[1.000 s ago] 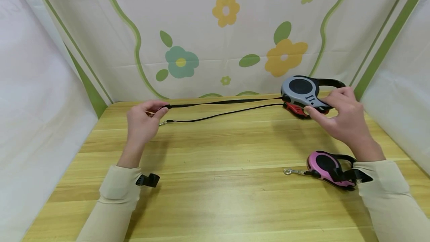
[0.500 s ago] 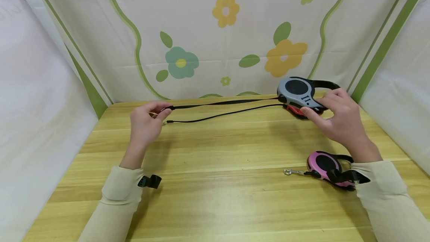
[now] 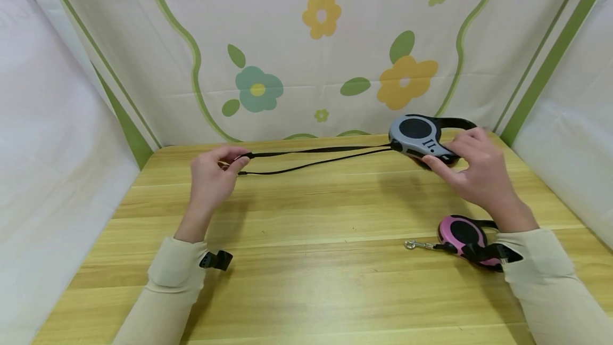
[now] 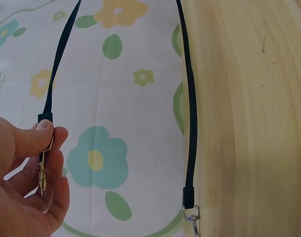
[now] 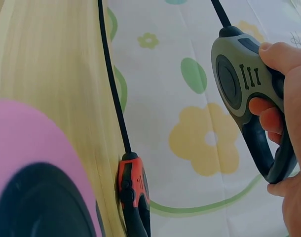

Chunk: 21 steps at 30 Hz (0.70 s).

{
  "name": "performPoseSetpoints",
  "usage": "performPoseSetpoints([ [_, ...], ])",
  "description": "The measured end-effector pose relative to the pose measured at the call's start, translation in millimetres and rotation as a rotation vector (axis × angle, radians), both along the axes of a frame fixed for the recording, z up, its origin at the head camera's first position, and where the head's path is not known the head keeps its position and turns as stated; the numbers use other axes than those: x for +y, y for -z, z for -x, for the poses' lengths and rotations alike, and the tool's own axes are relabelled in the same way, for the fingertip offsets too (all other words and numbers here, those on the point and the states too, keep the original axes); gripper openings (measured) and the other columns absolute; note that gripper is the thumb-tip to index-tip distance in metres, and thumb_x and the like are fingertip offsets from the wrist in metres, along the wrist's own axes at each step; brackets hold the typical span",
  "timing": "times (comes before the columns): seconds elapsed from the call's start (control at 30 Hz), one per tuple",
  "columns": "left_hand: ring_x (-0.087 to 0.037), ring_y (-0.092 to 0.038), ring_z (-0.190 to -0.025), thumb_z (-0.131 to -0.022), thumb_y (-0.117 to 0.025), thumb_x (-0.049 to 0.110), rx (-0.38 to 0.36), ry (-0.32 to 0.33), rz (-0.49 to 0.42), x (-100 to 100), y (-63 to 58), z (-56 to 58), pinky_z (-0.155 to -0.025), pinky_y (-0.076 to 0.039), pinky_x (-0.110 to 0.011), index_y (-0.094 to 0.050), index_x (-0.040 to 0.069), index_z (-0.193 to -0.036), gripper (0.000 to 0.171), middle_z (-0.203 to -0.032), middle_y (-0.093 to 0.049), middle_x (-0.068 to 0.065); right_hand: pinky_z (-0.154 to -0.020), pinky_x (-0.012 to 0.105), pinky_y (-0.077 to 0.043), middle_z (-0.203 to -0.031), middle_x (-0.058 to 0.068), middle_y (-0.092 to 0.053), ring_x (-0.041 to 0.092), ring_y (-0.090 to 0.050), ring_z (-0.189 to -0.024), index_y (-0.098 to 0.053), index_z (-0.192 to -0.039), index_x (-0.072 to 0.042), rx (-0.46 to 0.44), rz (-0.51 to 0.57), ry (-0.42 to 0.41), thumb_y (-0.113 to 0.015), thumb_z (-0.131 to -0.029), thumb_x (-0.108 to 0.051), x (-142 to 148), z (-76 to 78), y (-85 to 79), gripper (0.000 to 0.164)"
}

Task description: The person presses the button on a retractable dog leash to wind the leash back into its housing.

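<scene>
My right hand [image 3: 483, 174] holds a grey and black retractable dog leash [image 3: 414, 129] above the table at the back right. In the right wrist view its fingers curl through the handle and the thumb lies on the casing. The black strap [image 3: 311, 150] runs out leftward to my left hand [image 3: 210, 177]. There the thumb and fingers pinch the strap's end, and a metal clip [image 4: 42, 175] hangs against the fingers. Beneath the grey leash lies a red retractable leash [image 5: 134, 180], mostly hidden in the head view. Its black cord [image 3: 306, 166] stretches left to a silver clip [image 4: 192, 215].
A pink retractable leash [image 3: 446, 228] lies on the wooden table [image 3: 306, 281] near my right forearm, its silver clip [image 3: 417, 245] pointing left. A white flowered cloth [image 3: 297, 68] stands behind the table, with white cloth at both sides.
My right hand has moved left and slightly down with the grey leash, which now covers most of the red one. My left hand has shifted a little to the right.
</scene>
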<state>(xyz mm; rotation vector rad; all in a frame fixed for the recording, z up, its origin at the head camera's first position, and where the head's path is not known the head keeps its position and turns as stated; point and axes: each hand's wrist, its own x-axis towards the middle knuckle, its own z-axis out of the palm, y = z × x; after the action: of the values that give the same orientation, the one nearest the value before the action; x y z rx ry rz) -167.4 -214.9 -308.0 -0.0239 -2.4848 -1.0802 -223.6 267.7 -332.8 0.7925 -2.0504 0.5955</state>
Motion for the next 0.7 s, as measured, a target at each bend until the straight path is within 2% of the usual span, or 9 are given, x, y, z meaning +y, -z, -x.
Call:
performPoseSetpoints([
  [0.13,-0.022,-0.071,-0.091,-0.101,-0.075,0.018,-0.001,0.008,-0.002,1.2,0.4,-0.3,-0.076,-0.051,-0.013,-0.083,0.01,-0.112,0.016,-0.102,-0.08,-0.013,-0.074,0.038,-0.036,-0.076,0.025,-0.066,0.041,-0.051,-0.085,-0.07,-0.083,0.013,-0.005,-0.014,-0.005,-0.06,-0.101,-0.065,-1.2,0.1,1.1,0.081],
  [0.7,-0.022,-0.072,-0.091,-0.1,-0.076,0.017,0.008,0.058,0.016,10.2,1.5,-0.1,-0.074,-0.052,-0.015,-0.083,0.009,-0.111,0.015,-0.1,-0.08,-0.011,-0.074,0.034,-0.035,-0.075,0.021,-0.065,0.038,-0.052,-0.085,-0.069,-0.078,0.009,0.02,-0.015,-0.049,-0.063,-0.101,-0.061,-9.1,-0.4,1.4,0.074],
])
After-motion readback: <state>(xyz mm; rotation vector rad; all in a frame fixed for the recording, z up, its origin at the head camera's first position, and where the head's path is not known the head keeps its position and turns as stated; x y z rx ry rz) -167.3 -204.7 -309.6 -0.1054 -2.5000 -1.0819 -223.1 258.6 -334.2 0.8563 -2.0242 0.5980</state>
